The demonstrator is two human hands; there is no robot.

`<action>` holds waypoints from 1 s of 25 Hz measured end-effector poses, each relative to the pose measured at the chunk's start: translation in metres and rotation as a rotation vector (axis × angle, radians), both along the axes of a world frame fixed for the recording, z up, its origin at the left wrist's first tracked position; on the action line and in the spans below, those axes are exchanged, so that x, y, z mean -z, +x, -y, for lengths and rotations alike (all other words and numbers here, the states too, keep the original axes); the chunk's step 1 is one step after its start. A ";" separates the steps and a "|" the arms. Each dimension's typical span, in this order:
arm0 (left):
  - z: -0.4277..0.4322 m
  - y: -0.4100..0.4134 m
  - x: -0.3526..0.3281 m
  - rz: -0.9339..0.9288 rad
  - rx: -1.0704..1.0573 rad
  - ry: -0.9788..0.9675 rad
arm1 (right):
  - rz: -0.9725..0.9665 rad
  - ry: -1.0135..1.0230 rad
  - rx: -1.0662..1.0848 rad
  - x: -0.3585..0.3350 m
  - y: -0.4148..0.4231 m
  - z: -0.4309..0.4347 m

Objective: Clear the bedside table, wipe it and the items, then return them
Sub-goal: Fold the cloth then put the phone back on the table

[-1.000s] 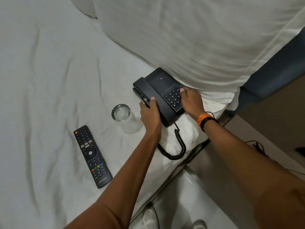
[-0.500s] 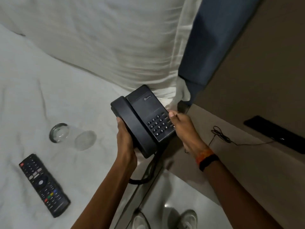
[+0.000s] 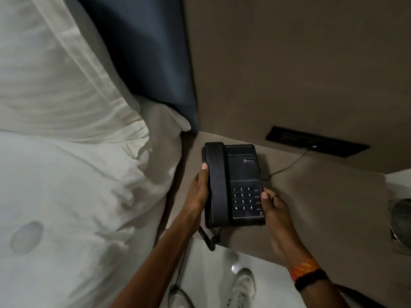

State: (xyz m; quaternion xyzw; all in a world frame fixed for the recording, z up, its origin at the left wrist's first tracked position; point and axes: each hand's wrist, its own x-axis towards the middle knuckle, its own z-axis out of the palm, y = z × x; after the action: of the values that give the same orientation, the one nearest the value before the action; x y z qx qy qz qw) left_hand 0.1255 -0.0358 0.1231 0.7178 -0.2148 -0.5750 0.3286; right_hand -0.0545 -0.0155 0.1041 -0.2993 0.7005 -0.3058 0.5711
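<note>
Nearest, I see white sneakers (image 3: 243, 285) on a pale floor. Just beyond, the left hand (image 3: 199, 192) grips the handset side of a black corded desk telephone (image 3: 240, 174), and the right hand (image 3: 275, 210) pinches its keypad edge. The telephone is over the near left corner of the brown table (image 3: 322, 207); I cannot tell whether it touches down. Farther back is a black wall outlet strip (image 3: 315, 141).
</note>
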 end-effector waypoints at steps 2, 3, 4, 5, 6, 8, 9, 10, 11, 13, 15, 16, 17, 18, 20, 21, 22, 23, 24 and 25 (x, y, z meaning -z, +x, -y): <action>-0.007 -0.011 0.020 0.010 0.097 0.068 | 0.003 0.090 0.038 0.015 -0.013 -0.020; -0.013 -0.009 0.028 0.014 0.131 0.123 | 0.017 0.153 0.036 0.026 -0.012 -0.031; -0.019 -0.004 0.034 0.012 0.148 0.182 | 0.045 0.217 0.031 0.035 -0.008 -0.041; -0.022 0.004 0.041 0.007 0.153 0.240 | 0.076 0.274 0.027 0.044 -0.002 -0.049; -0.024 0.015 0.047 0.000 0.160 0.295 | 0.100 0.312 0.020 0.052 0.006 -0.054; -0.018 0.039 0.057 -0.003 0.166 0.370 | 0.152 0.327 0.014 0.071 0.024 -0.052; -0.011 0.050 0.065 0.001 0.149 0.378 | 0.169 0.316 0.019 0.081 0.033 -0.045; -0.002 0.058 0.072 0.001 0.124 0.374 | 0.173 0.299 0.023 0.090 0.043 -0.036; 0.008 0.065 0.083 0.003 0.106 0.356 | 0.170 0.279 0.030 0.099 0.053 -0.026; 0.034 0.071 0.097 0.023 0.107 0.282 | 0.146 0.224 0.048 0.109 0.065 -0.004; 0.060 0.072 0.113 0.017 0.108 0.213 | 0.152 0.187 0.089 0.118 0.073 0.016; 0.071 0.072 0.121 0.016 0.115 0.204 | 0.169 0.185 0.112 0.122 0.074 0.026; 0.081 0.072 0.129 0.016 0.120 0.207 | 0.181 0.190 0.124 0.126 0.075 0.033; 0.087 0.073 0.135 0.020 0.126 0.212 | 0.174 0.193 0.120 0.129 0.076 0.040; 0.096 0.073 0.144 0.044 0.158 0.213 | 0.130 0.175 0.095 0.133 0.077 0.048; 0.100 0.073 0.147 0.051 0.168 0.196 | 0.110 0.153 0.099 0.133 0.078 0.053; 0.105 0.073 0.149 0.049 0.172 0.171 | 0.080 0.128 0.111 0.133 0.080 0.059; 0.109 0.073 0.152 0.045 0.174 0.141 | 0.039 0.105 0.122 0.133 0.083 0.065; 0.111 0.073 0.154 0.049 0.178 0.113 | -0.008 0.084 0.126 0.133 0.085 0.070; 0.112 0.073 0.154 0.049 0.179 0.084 | -0.059 0.064 0.129 0.132 0.087 0.075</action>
State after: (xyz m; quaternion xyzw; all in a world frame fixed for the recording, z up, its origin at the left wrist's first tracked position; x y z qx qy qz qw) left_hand 0.1982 -0.1475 -0.0312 0.7226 -0.2619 -0.5929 0.2401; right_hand 0.0329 -0.0907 -0.0274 -0.2440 0.7444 -0.3104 0.5385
